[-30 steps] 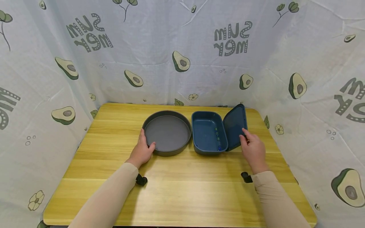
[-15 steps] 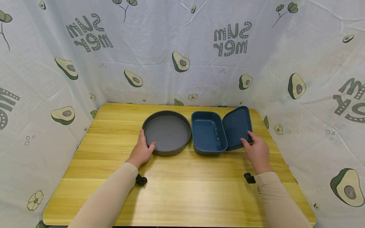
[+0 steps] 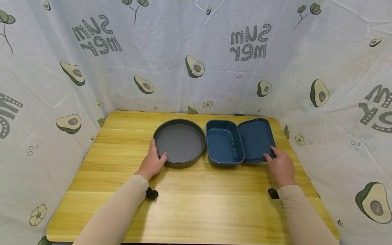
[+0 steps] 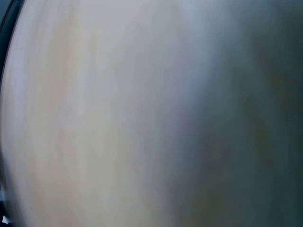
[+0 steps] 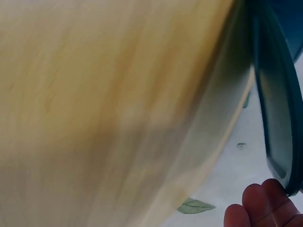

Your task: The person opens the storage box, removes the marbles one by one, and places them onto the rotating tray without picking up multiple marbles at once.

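Observation:
My left hand (image 3: 151, 162) holds the near left side of a round dark grey pan (image 3: 179, 143), thumb over the rim, other fingers along the outer wall. Right of the pan stands a deep blue rectangular box (image 3: 218, 144) with several small green and blue beads or marbles (image 3: 234, 149) along its right side. My right hand (image 3: 281, 166) pinches the near right corner of the box's flat blue lid (image 3: 255, 140), which leans beside the box. In the right wrist view the lid (image 5: 279, 109) is tilted, its edge above the table, with fingertips (image 5: 258, 201) under its corner.
All of it stands on a light wooden table (image 3: 196, 211), towards the back. A white curtain (image 3: 171, 41) with avocado prints hangs behind and at both sides. Black wrist mounts (image 3: 151, 193) stick out below both hands. The left wrist view is only a blur.
My right hand has moved right and towards me, lowering the lid from steeply tilted to nearly flat beside the box. My left hand and the pan have stayed put.

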Demonstrator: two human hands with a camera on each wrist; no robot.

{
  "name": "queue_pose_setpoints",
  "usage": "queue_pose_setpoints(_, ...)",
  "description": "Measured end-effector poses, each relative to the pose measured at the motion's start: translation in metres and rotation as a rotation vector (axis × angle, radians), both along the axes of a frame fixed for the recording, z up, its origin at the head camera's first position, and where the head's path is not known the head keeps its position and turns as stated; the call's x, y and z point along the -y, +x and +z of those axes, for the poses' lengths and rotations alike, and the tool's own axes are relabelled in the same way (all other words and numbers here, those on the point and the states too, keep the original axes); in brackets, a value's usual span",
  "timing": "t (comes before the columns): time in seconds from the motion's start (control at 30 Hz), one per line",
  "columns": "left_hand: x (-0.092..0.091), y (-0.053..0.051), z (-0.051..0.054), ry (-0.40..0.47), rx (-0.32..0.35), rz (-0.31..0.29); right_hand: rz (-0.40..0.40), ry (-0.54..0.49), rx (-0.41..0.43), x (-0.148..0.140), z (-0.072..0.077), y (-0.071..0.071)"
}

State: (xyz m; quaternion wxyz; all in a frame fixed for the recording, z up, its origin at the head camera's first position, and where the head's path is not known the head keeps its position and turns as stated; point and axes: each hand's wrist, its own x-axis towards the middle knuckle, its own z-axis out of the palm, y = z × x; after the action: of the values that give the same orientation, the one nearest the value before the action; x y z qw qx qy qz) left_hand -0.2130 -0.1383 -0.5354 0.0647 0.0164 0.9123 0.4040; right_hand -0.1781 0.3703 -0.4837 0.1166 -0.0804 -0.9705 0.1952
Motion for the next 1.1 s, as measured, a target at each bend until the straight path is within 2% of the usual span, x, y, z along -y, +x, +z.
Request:
queue_pose_setpoints(0.1, 0.0, 0.001, 0.001, -0.001, -0.002, -0.004, 0.003, -0.003, 0.04, -0.006, -0.004, 0.0)
queue_pose_setpoints(0.33, 0.0, -0.002, -0.004, -0.009, -0.01, 0.002, 0.018, -0.003, 0.076, -0.02, -0.016, -0.004)
queue_pose_setpoints(0.5, 0.0, -0.001, -0.004, 0.003, -0.014, 0.005, 0.031, -0.017, 0.14, -0.03, -0.022, -0.007)
queue_pose_setpoints(0.7, 0.0, -0.001, -0.006, 0.008, -0.015, 0.003, 0.068, 0.023, 0.2, -0.04, -0.029, -0.008)
queue_pose_setpoints(0.8, 0.001, -0.002, -0.007, 0.011, -0.013, 0.002, 0.095, 0.035, 0.203, -0.046, -0.033, -0.008)
queue_pose_setpoints(1.1, 0.001, -0.003, -0.007, 0.011, -0.019, 0.0, 0.087, 0.03, 0.243, -0.049, -0.034, -0.009)
